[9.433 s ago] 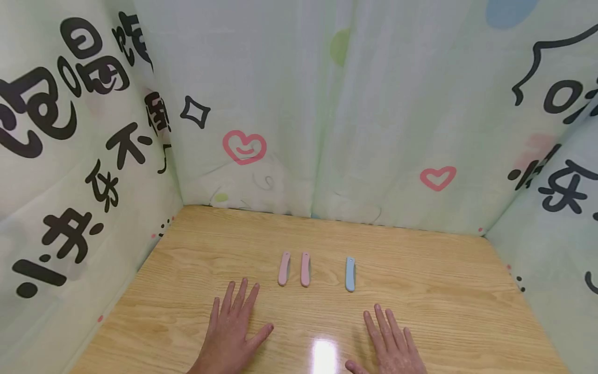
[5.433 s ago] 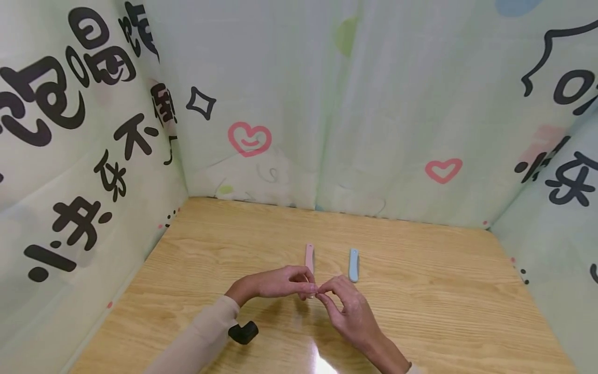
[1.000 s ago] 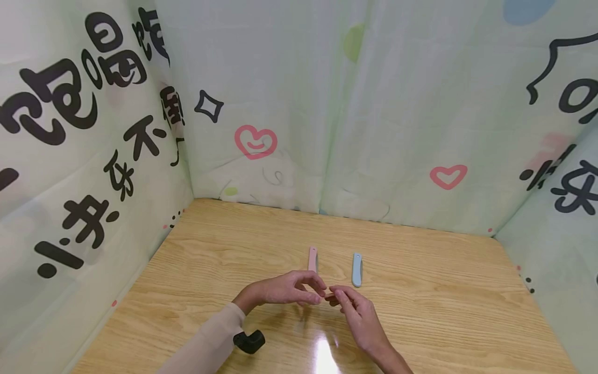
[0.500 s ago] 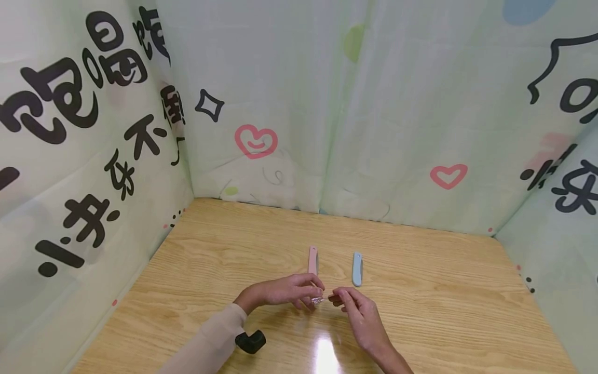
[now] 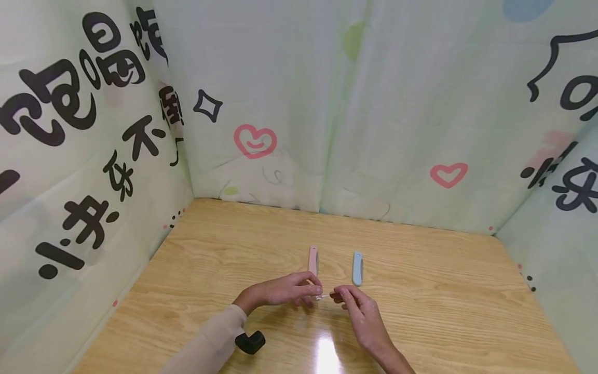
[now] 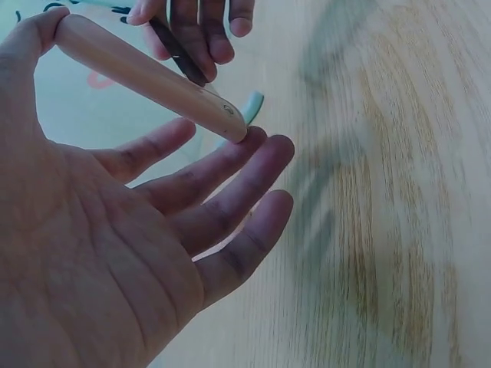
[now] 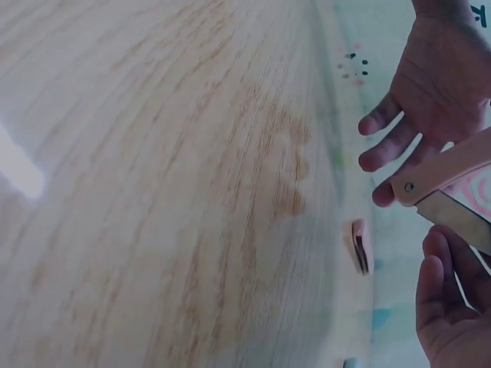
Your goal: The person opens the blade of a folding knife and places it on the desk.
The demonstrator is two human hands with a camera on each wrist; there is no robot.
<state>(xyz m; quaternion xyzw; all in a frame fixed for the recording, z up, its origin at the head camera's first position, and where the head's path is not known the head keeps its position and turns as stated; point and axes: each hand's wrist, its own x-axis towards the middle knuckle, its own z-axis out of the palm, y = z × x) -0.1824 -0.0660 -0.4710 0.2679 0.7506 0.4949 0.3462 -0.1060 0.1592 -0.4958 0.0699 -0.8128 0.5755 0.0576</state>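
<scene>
A pink-handled folding knife (image 6: 146, 73) is held up between my two hands above the table, partly unfolded. My left hand (image 5: 287, 290) grips its handle (image 7: 449, 167) end to end, thumb at one end and fingertips at the pivot end. At the blade (image 7: 456, 218), the thumb and fingers of my right hand (image 5: 362, 317) pinch the metal, which looks dark in the left wrist view. From the head view only a thin bright strip of the knife shows between the hands. Just beyond them lies a second pink folding knife (image 5: 312, 259), partly covered by my left hand.
To the right of the pink one, a blue folding knife (image 5: 357, 268) lies on the wooden table (image 5: 444, 291). Printed cloth curtains (image 5: 383, 130) enclose the table at the back and both sides. A black wrist mount (image 5: 250, 342) sticks out below the left sleeve.
The leftmost pink knife was lifted from the table into both hands. Over the last second, my right hand has shifted slightly right, and a bright strip now shows between the hands.
</scene>
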